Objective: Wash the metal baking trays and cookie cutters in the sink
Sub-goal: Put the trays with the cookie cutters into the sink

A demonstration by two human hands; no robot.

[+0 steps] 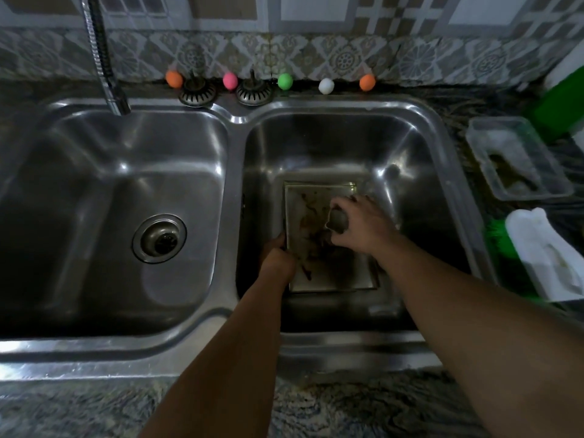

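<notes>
- Nearest, the left hand point(277, 251) curls its grip round the left rim of the metal baking tray point(319, 257), which lies flat on the floor of the right basin point(420, 159) of the steel double sink.
- Just beyond, the right hand point(360, 224) pinches a small grey thing, seemingly a cookie cutter point(337, 220), and holds it on the tray's upper right part; its exact shape is too dim to tell.
- Judging by its thin sheet walls, the tray is likely light and stiff, with a raised rim that gives the surest hold; smeared with brown residue and probably wet, it may slip, so a grip on two opposite rims would steady it.
- The cutter looks small and rigid, with thin edges; holding it by its outer wall seems safest.
- Farther left, the other basin holds only its drain point(159, 238).
- On the table to the right sits a clear plastic container point(518, 159).
- Farthest, the faucet point(104, 58) hangs over the left basin.
</notes>
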